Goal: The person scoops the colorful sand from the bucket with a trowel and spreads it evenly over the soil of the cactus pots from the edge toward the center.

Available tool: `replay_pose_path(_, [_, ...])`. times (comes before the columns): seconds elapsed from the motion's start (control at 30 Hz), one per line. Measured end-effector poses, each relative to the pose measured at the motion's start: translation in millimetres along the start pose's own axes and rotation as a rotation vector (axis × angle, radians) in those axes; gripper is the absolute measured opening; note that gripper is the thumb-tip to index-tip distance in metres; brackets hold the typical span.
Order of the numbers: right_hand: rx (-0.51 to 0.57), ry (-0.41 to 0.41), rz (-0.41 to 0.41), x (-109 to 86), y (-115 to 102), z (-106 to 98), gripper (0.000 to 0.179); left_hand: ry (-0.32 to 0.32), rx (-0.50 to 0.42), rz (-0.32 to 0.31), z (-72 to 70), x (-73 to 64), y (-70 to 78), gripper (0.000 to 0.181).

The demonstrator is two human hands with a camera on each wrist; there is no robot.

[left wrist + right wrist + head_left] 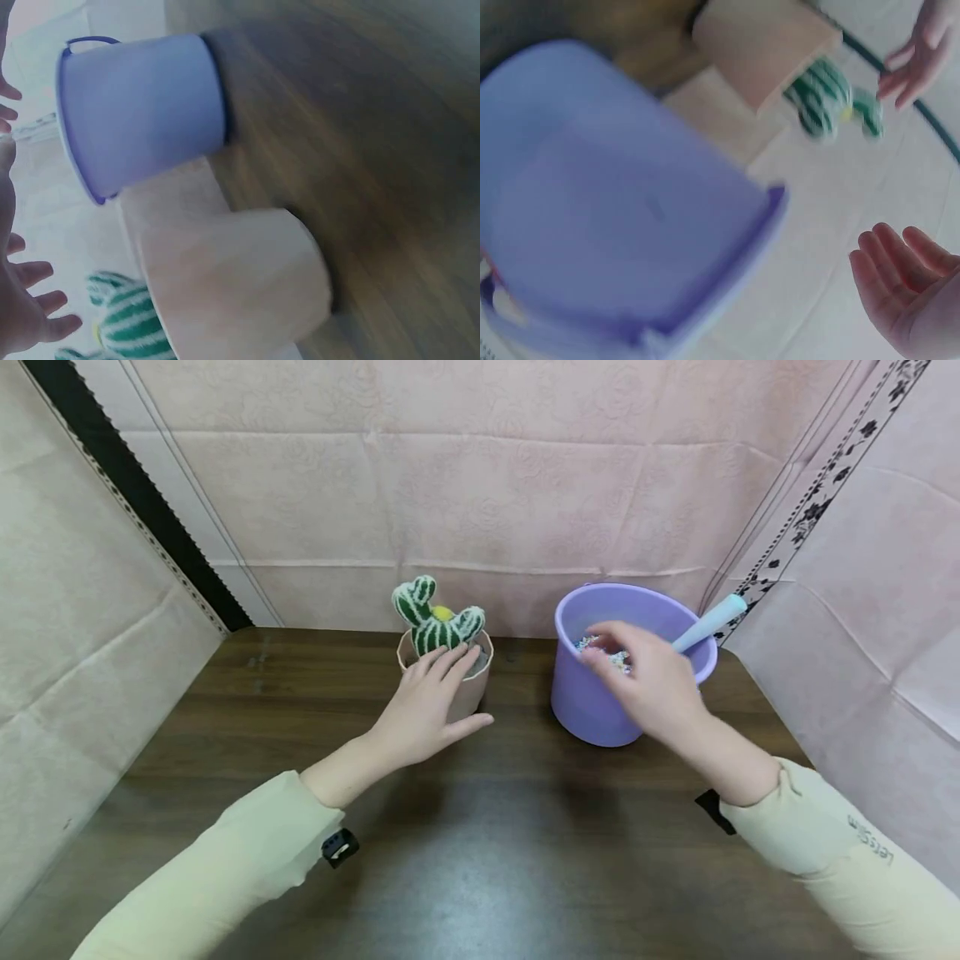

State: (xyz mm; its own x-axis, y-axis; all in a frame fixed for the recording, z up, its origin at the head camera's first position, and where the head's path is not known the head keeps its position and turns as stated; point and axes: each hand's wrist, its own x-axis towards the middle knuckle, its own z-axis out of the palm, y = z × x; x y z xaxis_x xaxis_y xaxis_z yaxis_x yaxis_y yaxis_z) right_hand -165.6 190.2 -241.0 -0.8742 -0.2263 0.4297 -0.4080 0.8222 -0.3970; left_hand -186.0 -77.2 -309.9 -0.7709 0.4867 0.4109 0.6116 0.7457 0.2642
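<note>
A green and white knitted cactus (412, 607) with a yellow bloom stands in a pale pink pot (468, 693) at the back middle of the table. My left hand (423, 710) is over the front of this pot, fingers spread; in the left wrist view a gap shows between the fingers (56, 328) and the cactus. A purple bucket (600, 714) stands to the right of the pot, with small pale bits (618, 660) inside. Above its front rim hovers my right hand (656, 681), its fingers loosely bent and holding nothing.
A light blue handle (708, 622) leans out over the bucket's right rim. The dark wooden table (480, 877) meets cloth-covered walls at the back (480, 502) and on both sides.
</note>
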Motion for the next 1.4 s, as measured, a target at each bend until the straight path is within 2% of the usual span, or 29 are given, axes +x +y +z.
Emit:
replay_pose_path(0.1, [0.042,0.057,0.074,5.1,9,-17,0.04,0.029,-0.055,0.026,1.6,12.8,10.1,0.08])
replay_pose_path(0.2, [0.064,0.136,0.136,9.2,21,-31,0.043,0.017,-0.107,0.027,3.3,25.5,20.6,0.08])
replay_pose_path(0.5, [0.092,0.343,0.325,20.5,65,-54,0.051,-0.085,-0.212,-0.074,12.1,64.1,43.6,0.079])
replay_pose_path(0.7, [0.131,0.398,0.495,26.0,95,-58,0.061,-0.109,-0.269,-0.133,22.9,88.0,49.0,0.08])
replay_pose_path(0.87, [0.131,0.376,0.618,27.5,119,-58,0.076,-0.099,-0.35,-0.186,33.3,104.0,49.0,0.079])
replay_pose_path(1.03, [0.189,0.272,0.687,26.3,138,-55,0.087,-0.092,-0.451,-0.25,45.2,119.1,48.9,0.078])
replay_pose_path(1.17, [0.287,0.197,0.715,29.1,147,-49,0.093,-0.078,-0.532,-0.313,54.7,128.1,48.9,0.078])
replay_pose_path(1.4, [0.344,0.123,0.702,35.9,150,-40,0.093,-0.036,-0.744,-0.421,68.2,135.9,49.7,0.074])
